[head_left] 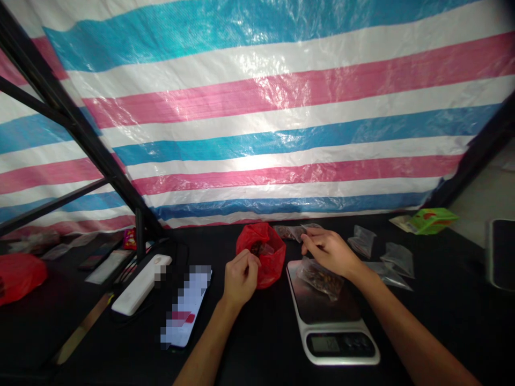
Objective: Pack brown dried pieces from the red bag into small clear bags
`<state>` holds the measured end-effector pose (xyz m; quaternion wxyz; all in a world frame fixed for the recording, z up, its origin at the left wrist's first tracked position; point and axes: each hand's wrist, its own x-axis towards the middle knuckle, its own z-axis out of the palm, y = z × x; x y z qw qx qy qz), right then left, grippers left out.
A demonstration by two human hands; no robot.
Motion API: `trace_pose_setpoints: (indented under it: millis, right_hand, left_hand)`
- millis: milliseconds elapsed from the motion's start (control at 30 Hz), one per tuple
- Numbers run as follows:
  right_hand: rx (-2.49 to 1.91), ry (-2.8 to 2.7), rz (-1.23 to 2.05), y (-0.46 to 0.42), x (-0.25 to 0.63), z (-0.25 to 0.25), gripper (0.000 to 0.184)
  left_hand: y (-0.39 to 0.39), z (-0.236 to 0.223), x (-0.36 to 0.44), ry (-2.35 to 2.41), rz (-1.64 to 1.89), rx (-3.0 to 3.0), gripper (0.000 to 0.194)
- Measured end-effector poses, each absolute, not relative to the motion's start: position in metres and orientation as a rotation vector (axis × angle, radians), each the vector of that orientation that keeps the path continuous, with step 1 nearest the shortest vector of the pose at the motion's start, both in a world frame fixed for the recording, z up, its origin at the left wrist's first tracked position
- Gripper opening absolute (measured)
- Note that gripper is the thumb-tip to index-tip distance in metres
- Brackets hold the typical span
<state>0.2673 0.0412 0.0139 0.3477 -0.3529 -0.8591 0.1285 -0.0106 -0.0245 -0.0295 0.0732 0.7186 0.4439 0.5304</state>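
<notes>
Scale (341,315) nearest, under clear bag (322,280) of brown bits. Above, narrowly pinched right hand (330,252), hold unclear. At red bag (277,262) of dark bits, curled left hand (240,276). Black table (257,332), striped sheet (281,96).

Phone (190,308): face up on the black tabletop (249,338), screen lit
White block (140,284): just left of the phone, lying at a slant
Pink packet (129,239): beyond the phone, to its left
Frame (92,151): black bars left of the phone and beyond it
Sheet (257,110): blue, white and pink stripes, behind the phone
Green pack (434,221): well right of the phone, farther back
</notes>
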Motion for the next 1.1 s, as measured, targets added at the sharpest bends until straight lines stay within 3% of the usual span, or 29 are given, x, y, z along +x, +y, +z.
trace_pose_setpoints:
  millis: [400,733,1100]
  right_hand:
    - [-0.933,-2.295,0.290,0.0369,0.2634,0.0174,0.061]
    - [-0.977,-2.379,0.304,0.0339,0.2598,0.0191,0.052]
    - [-1.028,-2.413,0.372,0.0347,0.2605,0.0166,0.057]
  left_hand:
    - [-0.0235,-0.0306,-0.0117,1.380,1.600,2.140,0.040]
    - [-0.0247,-0.0288,-0.0119,1.342,1.631,2.155,0.039]
    - [-0.0246,-0.0264,-0.0116,1.370,1.660,2.174,0.039]
